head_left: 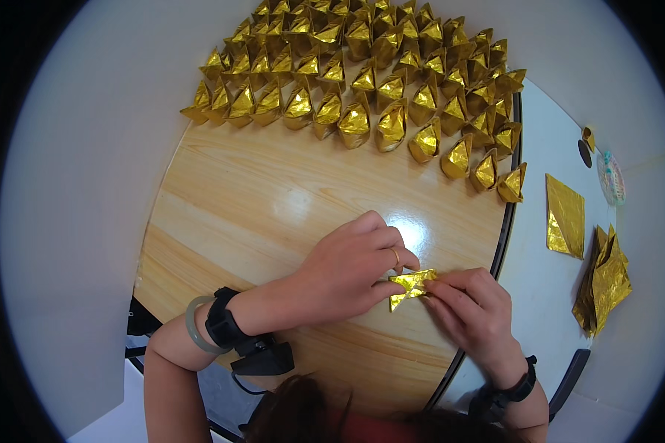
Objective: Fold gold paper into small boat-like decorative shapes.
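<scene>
Dark hair [299, 410] is closest, at the bottom. The left hand [358, 262] (it wears a ring!) pinches some folded gold paper [405, 284] over the wooden table [266, 199]. The right hand [473, 306] pinches its right end. Farther right lies a gold sheet [565, 215].

This looks like a small handicraft workspace. Pale walls [81, 207] flank a wood-grain counter [236, 192] bearing close rows of folded gold-foil pieces [354, 125].
</scene>
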The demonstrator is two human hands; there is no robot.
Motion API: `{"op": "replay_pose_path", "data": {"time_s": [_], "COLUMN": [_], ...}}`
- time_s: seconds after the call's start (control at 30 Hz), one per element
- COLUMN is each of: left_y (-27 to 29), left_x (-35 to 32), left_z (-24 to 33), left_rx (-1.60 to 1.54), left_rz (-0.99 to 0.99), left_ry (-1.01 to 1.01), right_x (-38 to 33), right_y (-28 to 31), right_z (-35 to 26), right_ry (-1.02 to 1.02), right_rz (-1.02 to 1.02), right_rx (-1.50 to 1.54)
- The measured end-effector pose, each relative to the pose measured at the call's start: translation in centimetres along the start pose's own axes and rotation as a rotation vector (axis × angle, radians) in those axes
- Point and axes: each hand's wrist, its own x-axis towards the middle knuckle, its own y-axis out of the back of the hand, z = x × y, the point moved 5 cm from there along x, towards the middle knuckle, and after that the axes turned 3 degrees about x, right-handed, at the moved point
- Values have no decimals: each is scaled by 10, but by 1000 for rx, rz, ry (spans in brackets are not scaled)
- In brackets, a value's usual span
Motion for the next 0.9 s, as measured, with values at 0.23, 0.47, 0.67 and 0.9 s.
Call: {"op": "replay_pose_path", "data": {"time_s": [0.23, 0.47, 0.67, 0.9], "left_y": [-2, -1, -5, -5], "left_x": [-1, 1, -1, 0], "left_z": [-3, 0, 5, 9], "left_rx": [-15, -18, 8, 66], "left_rz": [-4, 16, -29, -37], "left_ry": [9, 8, -49, -32], "right_x": [-1, 1, 1, 4], "right_y": [1, -1, -4, -4], "right_z": [6, 9, 9, 6], "right_ry": [-120, -185, -213, -197], "right_rz": [11, -26, -19, -71], "right_rx": [151, 134, 104, 44]}}
